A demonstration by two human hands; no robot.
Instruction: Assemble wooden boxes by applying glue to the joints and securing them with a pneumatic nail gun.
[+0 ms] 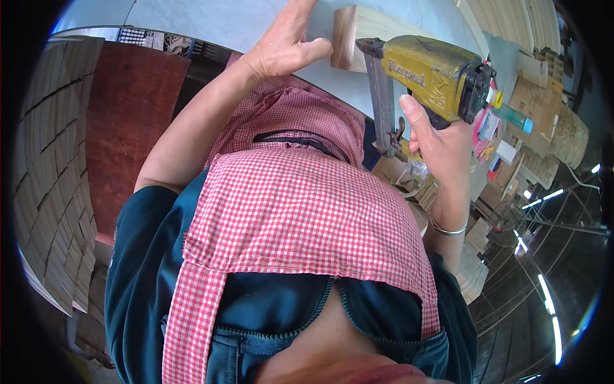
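Observation:
My right hand [441, 144] is wrapped round the grip of a yellow pneumatic nail gun [432, 67], its thumb up along the body. The gun's dark metal nose and magazine [382, 96] stand at its left, close by a light wooden piece [345, 40] with a brown end face. That piece rests on the pale blue-grey worktop [352, 83], partly hidden behind the gun. My left hand [284, 48] is over the worktop's near edge, thumb stretched out toward the wood, with a small gap between them. Its fingers run out of the picture at the top.
Stacked wooden slats [51, 166] rise on the left beside a reddish-brown panel [134, 121]. More pale boards [511, 22] lie at the upper right. A teal-capped bottle [515, 118], cardboard and small clutter stand right of the gun. A checked apron [307, 211] covers my front.

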